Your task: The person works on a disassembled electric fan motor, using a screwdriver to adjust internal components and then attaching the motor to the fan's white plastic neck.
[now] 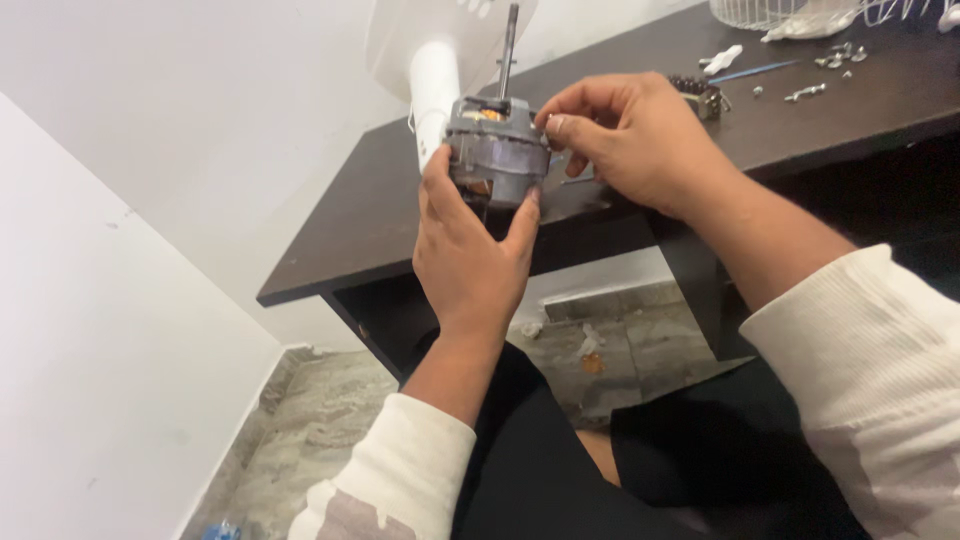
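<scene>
I see the grey motor [497, 150], shaft up, held off the front edge of the dark counter [330, 230], my left hand [470, 250] wrapped around its underside with fingers closed on the casing. My right hand [625, 135] pinches at its top edge, fingertips closed on something too small to tell. I judge a slip could drop the motor to the stone floor [320, 420], or send the small piece among the loose screws [805, 93] behind.
</scene>
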